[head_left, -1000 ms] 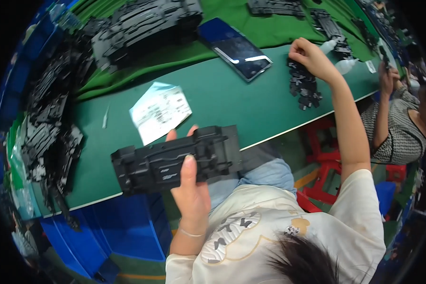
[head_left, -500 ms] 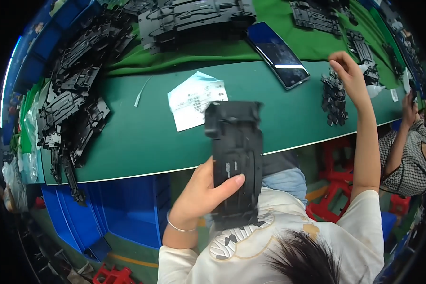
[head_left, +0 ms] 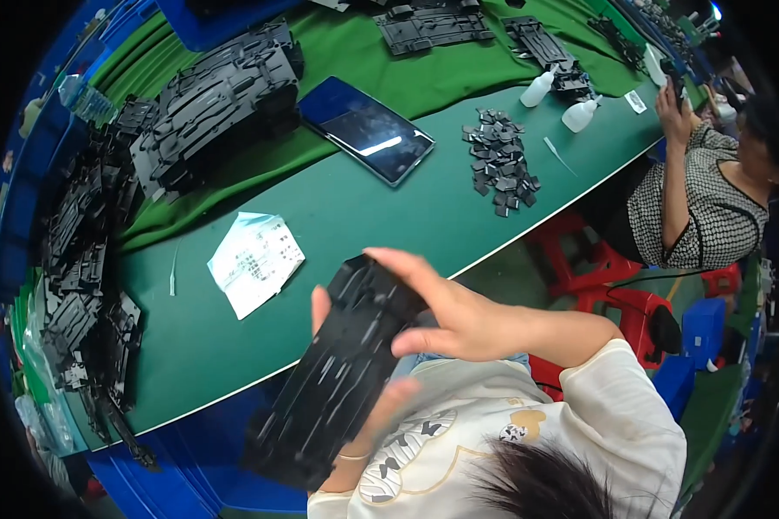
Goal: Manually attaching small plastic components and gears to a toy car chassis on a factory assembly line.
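A black plastic car chassis (head_left: 342, 368) is tilted between my hands, over the table's front edge and my lap. My left hand (head_left: 388, 408) supports it from below and behind, its thumb along the near side and a fingertip showing past the far side; most of those fingers are hidden. Around the chassis's upper end, my right hand (head_left: 459, 316) is closed, thumb on one face and fingers over the end. Beyond them on the green table lies a creased paper sheet (head_left: 255, 259). Small black clips or plates (head_left: 504, 160) form a pile farther right.
A dark tablet or phone (head_left: 368, 130) lies partly on green cloth. Stacked black chassis (head_left: 221, 104) stand at the back left, with more black parts (head_left: 78, 233) heaped along the left. Two white bottles (head_left: 580, 114) stand back right. A co-worker (head_left: 697, 190) sits at right, near red stools (head_left: 619, 316).
My right hand has come from near the small-parts pile to grip the chassis's upper end. The chassis has tilted and shifted left. The view has turned toward the right.
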Action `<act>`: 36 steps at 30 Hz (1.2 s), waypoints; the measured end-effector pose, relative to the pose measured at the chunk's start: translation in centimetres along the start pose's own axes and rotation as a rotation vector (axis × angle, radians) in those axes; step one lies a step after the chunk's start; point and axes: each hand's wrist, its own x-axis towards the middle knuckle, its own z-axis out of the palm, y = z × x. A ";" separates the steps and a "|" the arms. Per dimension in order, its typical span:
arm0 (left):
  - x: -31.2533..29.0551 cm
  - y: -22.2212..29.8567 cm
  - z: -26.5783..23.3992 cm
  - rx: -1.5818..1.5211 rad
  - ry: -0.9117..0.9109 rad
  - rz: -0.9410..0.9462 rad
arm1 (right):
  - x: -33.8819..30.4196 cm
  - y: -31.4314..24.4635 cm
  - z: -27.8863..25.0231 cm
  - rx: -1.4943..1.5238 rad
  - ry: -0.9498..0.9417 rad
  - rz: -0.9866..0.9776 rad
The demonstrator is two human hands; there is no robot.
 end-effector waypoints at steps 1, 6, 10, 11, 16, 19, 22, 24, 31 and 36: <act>-0.2 -0.5 0.2 -0.134 0.143 -0.074 | 0.3 -1.0 -0.9 -0.099 -0.132 0.014; 0.1 -1.4 -0.9 -0.228 0.181 -0.155 | 3.3 4.2 -13.9 -0.771 0.531 0.066; 0.2 -2.1 -1.1 -0.209 0.182 -0.166 | 4.7 5.9 -16.3 -0.861 0.491 0.271; 0.3 -2.1 -1.2 -0.228 0.202 -0.156 | 5.0 6.5 -16.6 -0.901 0.518 0.276; 0.4 -2.4 -1.8 -0.217 0.216 -0.110 | 5.8 7.1 -17.9 -0.857 0.422 0.314; 0.4 -2.3 -2.1 -0.254 0.214 -0.135 | 6.1 6.5 -17.8 -0.717 0.412 0.311; 0.3 -2.2 -2.3 -0.259 0.234 -0.124 | 6.1 6.6 -17.7 -0.413 0.507 0.302; 0.1 -1.9 -2.7 -0.277 0.201 -0.160 | 6.1 5.9 -16.7 -0.310 0.568 0.297; -0.8 -2.2 -3.8 -0.191 0.157 -0.119 | 8.1 0.4 -5.9 0.018 -0.052 0.012; -0.7 -1.9 -3.5 -0.193 0.247 -0.203 | 12.6 0.5 -0.8 -0.062 -0.183 0.041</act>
